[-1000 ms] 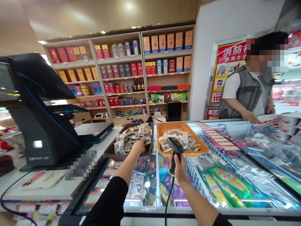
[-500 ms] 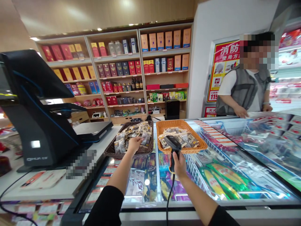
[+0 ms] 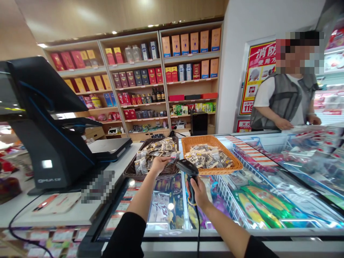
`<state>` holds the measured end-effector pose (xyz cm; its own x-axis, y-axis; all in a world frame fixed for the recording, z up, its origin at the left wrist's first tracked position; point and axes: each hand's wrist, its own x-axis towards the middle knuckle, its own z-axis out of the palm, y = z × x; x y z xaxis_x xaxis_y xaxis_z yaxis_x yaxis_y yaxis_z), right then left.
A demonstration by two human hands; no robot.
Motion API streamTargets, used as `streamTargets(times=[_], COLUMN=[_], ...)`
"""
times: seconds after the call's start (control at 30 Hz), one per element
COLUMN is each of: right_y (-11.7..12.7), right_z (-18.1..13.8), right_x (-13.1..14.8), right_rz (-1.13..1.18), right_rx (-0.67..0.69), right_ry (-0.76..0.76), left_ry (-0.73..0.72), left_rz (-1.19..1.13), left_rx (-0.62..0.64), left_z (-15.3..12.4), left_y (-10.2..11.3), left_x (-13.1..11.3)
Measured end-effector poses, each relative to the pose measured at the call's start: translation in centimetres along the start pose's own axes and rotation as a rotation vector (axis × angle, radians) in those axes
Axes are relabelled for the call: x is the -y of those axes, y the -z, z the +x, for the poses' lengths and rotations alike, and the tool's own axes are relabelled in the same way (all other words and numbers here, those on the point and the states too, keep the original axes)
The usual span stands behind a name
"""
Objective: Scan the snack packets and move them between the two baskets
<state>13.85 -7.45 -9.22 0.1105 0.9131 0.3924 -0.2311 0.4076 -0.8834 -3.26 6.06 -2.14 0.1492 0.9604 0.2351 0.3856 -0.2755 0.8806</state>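
Beside the dark basket (image 3: 133, 173) sits a scale (image 3: 109, 146).

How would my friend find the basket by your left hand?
Find the freezer with the glass top, then the scale beside it. Pick the basket of small packets nearer that scale. It's dark brown, unlike the orange basket next to it.

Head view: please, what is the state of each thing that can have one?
Left grip, shut on small packet
Right grip, shut around barcode scanner
barcode scanner, corded, head turned toward small packet
Dark brown wicker basket, heaped with packets
Orange wicker basket, holding packets
Checkout terminal, upright; on or off, cannot tell
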Motion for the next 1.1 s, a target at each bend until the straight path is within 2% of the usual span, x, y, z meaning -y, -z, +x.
streamTargets(times=[0.2,0.27,0.33,0.47,0.53,0.63,0.7,0.9,1.0,1.1], right_y=[0.0,0.2,0.5,1.6,2.3,3.2,3.6,3.8,3.8,4.0], right_z=[-0.3,-0.3,0.0,1.1,1.6,2.2,2.5,3.1,3.1,3.0], right_x=[0.2,0.4,0.8,1.8,2.2,2.7,2.9,2.8,2.9,3.0], right_rz=[0.021,0.051,0.086,0.158,0.185,0.231,0.267,0.307,0.332,0.345], right_rx=[0.008,0.0,-0.059,-0.3,-0.413,-0.528,-0.576,-0.666,-0.679,-0.681], right_ry=[0.009,0.015,0.033,0.128,0.174,0.207,0.204,0.15,0.148,0.151], left_ry=[-0.036,-0.089,-0.214,-0.517,-0.619,-0.707,-0.708,-0.628,-0.556,-0.49], left_rz=[0.072,0.099,0.17,0.511,0.697,0.92,1.022,1.129,1.079,0.943], left_rx=[0.001,-0.001,-0.053,-0.184,-0.085,0.246,0.377,0.416,0.395,0.294], left_z=[-0.1,-0.1,-0.3,-0.7,-0.7,0.0,0.9,3.1,3.3,3.5], left_y=[0.2,0.3,0.2,-1.4,-3.3,-6.8,-8.9,-12.6,-13.4,-12.5], left_x=[0.1,-0.1,-0.6,-2.7,-4.0,-5.4,-6.1,-8.1,-8.8,-9.0])
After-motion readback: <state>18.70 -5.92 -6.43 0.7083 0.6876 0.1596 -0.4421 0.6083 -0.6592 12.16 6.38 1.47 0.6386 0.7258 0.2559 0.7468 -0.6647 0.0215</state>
